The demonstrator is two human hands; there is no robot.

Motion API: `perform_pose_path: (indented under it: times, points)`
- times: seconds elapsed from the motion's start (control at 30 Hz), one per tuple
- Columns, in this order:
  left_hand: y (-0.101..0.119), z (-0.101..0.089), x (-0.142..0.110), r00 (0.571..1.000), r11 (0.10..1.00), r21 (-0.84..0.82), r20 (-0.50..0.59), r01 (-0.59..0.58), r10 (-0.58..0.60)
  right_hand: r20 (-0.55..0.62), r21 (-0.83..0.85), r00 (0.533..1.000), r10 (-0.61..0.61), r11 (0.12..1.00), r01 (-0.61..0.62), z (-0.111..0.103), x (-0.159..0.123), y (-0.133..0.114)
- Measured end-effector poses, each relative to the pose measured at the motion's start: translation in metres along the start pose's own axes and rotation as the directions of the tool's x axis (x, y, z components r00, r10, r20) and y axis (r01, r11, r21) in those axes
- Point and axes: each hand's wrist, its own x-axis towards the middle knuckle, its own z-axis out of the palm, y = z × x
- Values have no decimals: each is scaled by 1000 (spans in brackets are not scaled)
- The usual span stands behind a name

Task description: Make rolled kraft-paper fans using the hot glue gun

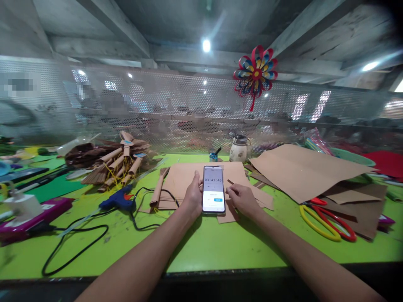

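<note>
The left hand [194,193] held the phone [214,191] by its left edge, over brown paper [181,176] on the bench [220,251]. The right hand [242,198], fingers curled, was just beside the phone's right edge; whether it pinched the thin strip [230,181] I couldn't tell. Farther out lay the glue gun [118,199], left, and scissors [327,221], right.
</note>
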Motion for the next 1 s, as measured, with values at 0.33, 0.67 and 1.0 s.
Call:
perform_pose_path:
  times: [0.33, 0.67, 1.0]
  points:
    - [4, 3, -5, 1000, 999, 53, -29, 12, -10, 88, 7, 995, 39, 999, -40, 1, -2, -5]
    - [-3, 0, 0, 1000, 999, -33, 31, 0, 1, 169, -126, 977, 129, 986, -109, -3, -5, -19]
    - [-2, 1, 0, 999, 999, -28, 47, -23, 24, 161, -219, 984, 76, 975, -40, -3, -5, -18]
